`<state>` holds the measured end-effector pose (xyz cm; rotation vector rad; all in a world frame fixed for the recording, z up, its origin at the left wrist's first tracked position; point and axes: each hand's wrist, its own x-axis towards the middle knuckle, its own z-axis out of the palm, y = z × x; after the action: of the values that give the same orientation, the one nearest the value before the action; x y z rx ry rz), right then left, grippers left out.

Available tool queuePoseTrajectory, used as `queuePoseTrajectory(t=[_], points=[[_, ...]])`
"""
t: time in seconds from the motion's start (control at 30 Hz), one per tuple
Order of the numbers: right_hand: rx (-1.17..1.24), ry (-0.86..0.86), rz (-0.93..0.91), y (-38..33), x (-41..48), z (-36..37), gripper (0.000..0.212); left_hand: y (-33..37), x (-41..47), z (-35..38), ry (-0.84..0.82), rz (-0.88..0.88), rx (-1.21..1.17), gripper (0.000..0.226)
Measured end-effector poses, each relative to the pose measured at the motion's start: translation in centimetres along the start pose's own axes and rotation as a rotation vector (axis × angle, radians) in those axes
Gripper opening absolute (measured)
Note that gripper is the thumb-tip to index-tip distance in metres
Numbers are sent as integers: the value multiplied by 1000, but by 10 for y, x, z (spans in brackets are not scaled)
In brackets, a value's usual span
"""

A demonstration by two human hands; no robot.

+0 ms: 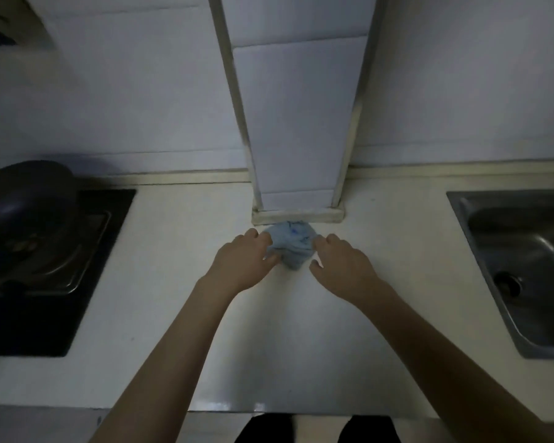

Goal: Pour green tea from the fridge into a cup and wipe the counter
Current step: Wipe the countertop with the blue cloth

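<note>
Crumpled blue cloth [290,247] on white counter [179,282], touching base of tiled pillar [298,139]. Left hand [242,260] pinches cloth's left side, thumb under. Right hand [343,265]: bent fingers on cloth's right edge, thumb apart; grip cannot tell. Steel sink [493,266] right, drain [507,282] visible. Dark wok [26,199] on stove [87,282] left, inside too dark.

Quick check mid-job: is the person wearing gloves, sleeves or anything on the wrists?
No gloves on the left hand or right hand. No sleeves show up to the frame edge, and no watch, bands or rings are visible in this dim view.
</note>
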<state>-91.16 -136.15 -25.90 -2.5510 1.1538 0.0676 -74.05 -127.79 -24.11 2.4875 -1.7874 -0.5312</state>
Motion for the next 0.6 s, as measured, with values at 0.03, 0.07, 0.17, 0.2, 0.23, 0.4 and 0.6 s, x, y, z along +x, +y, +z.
queuePoseTrajectory(t=[0.03, 0.07, 0.17, 0.2, 0.23, 0.4, 0.6], points=[[-6, 7, 21, -2, -1, 5, 42, -1, 3, 2, -13, 26, 4, 44], [-8, 7, 42, -3, -2, 11, 42, -3, 6, 4, -24, 47, 7, 44], [1, 8, 96, -4, 0, 30, 41, -7, 14, 12, -38, 91, 17, 41], [0, 21, 111, -2, 2, 36, 41, -8, 18, 16, -37, 101, 27, 41], [-8, 41, 120, 0, 4, 42, 41, -10, 23, 20, -34, 107, 37, 41], [-26, 129, 117, 22, 6, 72, 32, -15, 43, 49, 2, 115, 33, 40], [-128, 252, 65, 71, 24, 106, 37, -10, 77, 104, 97, 160, 33, 52]])
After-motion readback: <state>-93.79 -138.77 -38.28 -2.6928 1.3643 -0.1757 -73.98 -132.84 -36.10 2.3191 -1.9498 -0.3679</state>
